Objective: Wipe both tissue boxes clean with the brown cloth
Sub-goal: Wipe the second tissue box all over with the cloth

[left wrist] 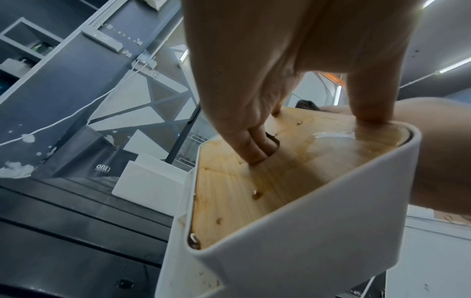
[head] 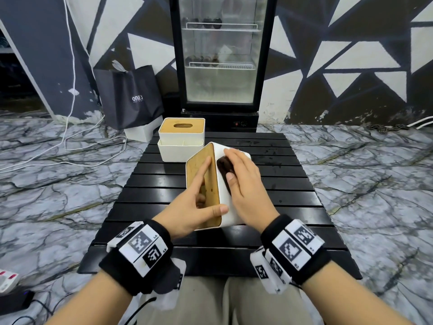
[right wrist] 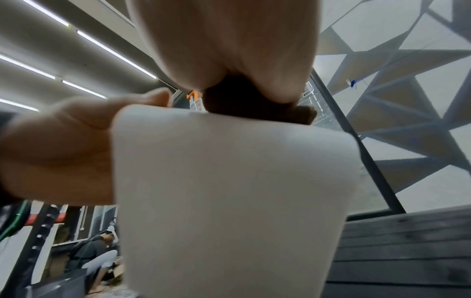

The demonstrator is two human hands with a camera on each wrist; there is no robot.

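The near tissue box [head: 230, 214] is white with a stained wooden lid [head: 212, 181]. It lies tipped on the black slatted table [head: 281, 184], lid facing left. My left hand [head: 210, 202] grips it: some fingers sit in the lid slot, the index finger lies along the wood, and the thumb hooks over the white edge. My right hand [head: 243, 179] lies flat on the brown cloth [head: 224, 166], pressing it onto the upturned white side. The left wrist view shows fingers [left wrist: 257, 149] in the slot. The second tissue box [head: 181, 137] stands upright behind it.
A glass-door fridge [head: 220, 66] stands behind the table. A black paper bag [head: 131, 97] and a white box [head: 143, 133] sit at the back left on the marble floor, with white cables [head: 70, 148] trailing left. A seated person [right wrist: 94, 256] appears in the right wrist view.
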